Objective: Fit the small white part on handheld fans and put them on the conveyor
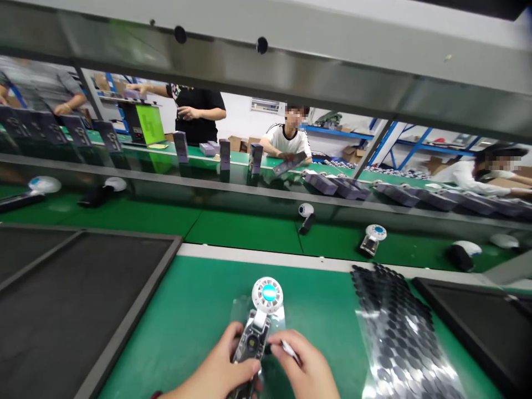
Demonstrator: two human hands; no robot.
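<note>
Work inside the opened fan (253, 341) seems in hand. The left hand (224, 366) grips its handle between thumb and fingers; right of that grip, the right hand (307, 363) is curled round a white tool (291, 352), fingertips at the handle's edge (what they pinch, I cannot tell). Next likely calls for a steady left grip.

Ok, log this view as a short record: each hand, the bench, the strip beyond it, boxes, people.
left hand: holding the handheld fan, inner parts visible
right hand: gripping a slim white item beside the fan's body; exact type unclear
bench: green; clear sheet of black discs on the right
green strip: several more fans
boxes: purple-grey, some upright, some tilted
people: four across the line, partly visible
</note>
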